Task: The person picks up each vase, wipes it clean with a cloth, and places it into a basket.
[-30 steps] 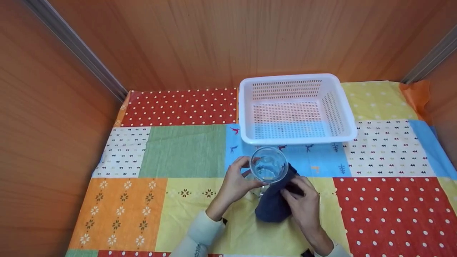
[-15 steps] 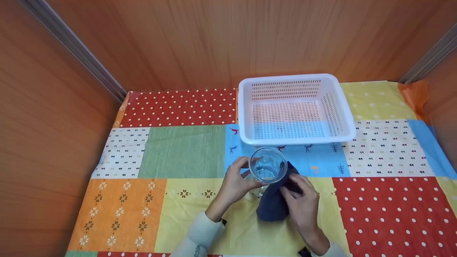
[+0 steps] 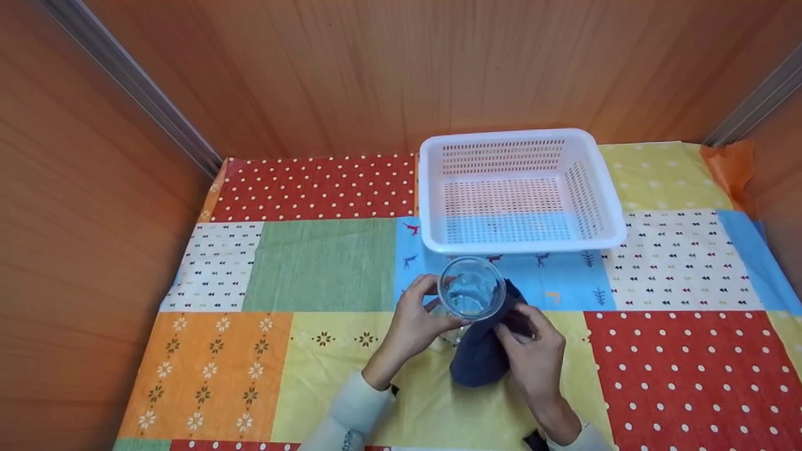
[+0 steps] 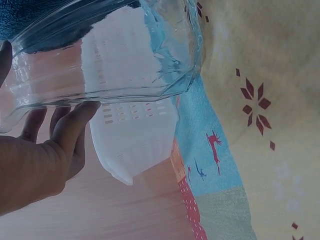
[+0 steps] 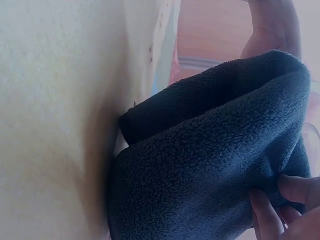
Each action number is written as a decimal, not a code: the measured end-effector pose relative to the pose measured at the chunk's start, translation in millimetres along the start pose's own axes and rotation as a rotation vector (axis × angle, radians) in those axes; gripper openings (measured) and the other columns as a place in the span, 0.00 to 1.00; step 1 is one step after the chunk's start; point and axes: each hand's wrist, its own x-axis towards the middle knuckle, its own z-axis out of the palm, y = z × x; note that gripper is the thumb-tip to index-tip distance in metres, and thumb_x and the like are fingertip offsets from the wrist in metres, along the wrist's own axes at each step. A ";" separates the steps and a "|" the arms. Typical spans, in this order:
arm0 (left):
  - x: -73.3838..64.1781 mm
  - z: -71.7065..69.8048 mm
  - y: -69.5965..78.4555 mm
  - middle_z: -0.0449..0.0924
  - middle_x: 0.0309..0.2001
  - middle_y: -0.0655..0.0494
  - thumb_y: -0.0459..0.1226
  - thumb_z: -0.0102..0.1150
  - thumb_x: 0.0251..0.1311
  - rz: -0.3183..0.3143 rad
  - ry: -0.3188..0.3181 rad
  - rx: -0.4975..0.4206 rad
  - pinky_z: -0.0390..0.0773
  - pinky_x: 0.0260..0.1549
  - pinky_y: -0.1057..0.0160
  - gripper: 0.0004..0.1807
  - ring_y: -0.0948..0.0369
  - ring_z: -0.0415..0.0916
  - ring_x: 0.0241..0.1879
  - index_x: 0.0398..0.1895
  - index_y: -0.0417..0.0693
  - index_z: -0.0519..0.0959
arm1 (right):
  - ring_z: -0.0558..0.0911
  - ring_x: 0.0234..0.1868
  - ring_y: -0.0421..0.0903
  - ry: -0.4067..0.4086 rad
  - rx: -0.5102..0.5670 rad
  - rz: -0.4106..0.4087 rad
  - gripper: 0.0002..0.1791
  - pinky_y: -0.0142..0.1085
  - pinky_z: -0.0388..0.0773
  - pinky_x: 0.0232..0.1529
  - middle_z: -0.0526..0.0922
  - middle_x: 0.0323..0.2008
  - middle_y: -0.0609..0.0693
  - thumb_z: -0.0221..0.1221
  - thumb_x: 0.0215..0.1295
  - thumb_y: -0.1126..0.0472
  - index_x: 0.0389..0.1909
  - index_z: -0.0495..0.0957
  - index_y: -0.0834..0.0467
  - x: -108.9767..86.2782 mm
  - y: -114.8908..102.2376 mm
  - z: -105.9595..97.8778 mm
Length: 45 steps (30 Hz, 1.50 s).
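Note:
A clear drinking glass (image 3: 471, 293) stands in front of the basket, its round rim facing up at the head camera. My left hand (image 3: 418, 321) grips it from the left near the rim, thumb on the near side. Against the glass's right side hangs a dark blue-grey cloth (image 3: 479, 360), pinched by my right hand (image 3: 537, 360) between thumb and fingers. In the left wrist view the glass (image 4: 120, 70) shows ridged walls and a thick base, with fingers curled along its side. Folded, fuzzy cloth (image 5: 200, 165) fills the right wrist view and hides most of the glass.
A white perforated plastic basket (image 3: 523, 246) sits behind the glass, with nothing in it. Under everything lies a patchwork-patterned tablecloth (image 3: 326, 266). Wood-grain panels (image 3: 376, 75) close off the back and both sides.
My right hand has shifted slightly along the glass's right side, and the cloth's upper edge sits a little higher and farther right. The left hand and glass have barely moved.

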 end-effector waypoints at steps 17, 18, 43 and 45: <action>0.1 -0.5 0.6 0.79 0.53 0.47 0.31 0.84 0.47 0.010 0.002 0.033 0.82 0.61 0.46 0.30 0.50 0.77 0.55 0.55 0.42 0.82 | 0.81 0.40 0.37 -0.034 -0.146 -0.117 0.13 0.19 0.78 0.44 0.86 0.35 0.52 0.71 0.51 0.82 0.34 0.86 0.64 0.2 20.2 -3.4; 0.2 -0.5 0.2 0.79 0.53 0.47 0.31 0.84 0.47 0.010 0.001 0.032 0.82 0.61 0.46 0.30 0.50 0.77 0.55 0.55 0.42 0.82 | 0.81 0.40 0.37 -0.034 -0.151 -0.121 0.13 0.19 0.77 0.44 0.86 0.35 0.52 0.72 0.51 0.82 0.34 0.86 0.64 0.3 20.6 -3.3; 1.1 1.8 -0.3 0.78 0.56 0.42 0.32 0.83 0.50 0.011 0.007 0.023 0.81 0.61 0.43 0.30 0.45 0.78 0.57 0.57 0.40 0.81 | 0.82 0.39 0.35 -0.006 -0.055 -0.156 0.13 0.21 0.83 0.38 0.84 0.35 0.59 0.69 0.54 0.84 0.33 0.84 0.64 0.0 0.4 1.3; 0.4 2.4 -0.6 0.77 0.56 0.42 0.33 0.83 0.50 0.003 0.007 0.027 0.82 0.61 0.44 0.29 0.47 0.78 0.56 0.56 0.42 0.80 | 0.82 0.38 0.36 -0.012 -0.072 -0.150 0.14 0.21 0.82 0.38 0.83 0.35 0.58 0.69 0.53 0.84 0.32 0.84 0.64 -0.2 0.7 0.1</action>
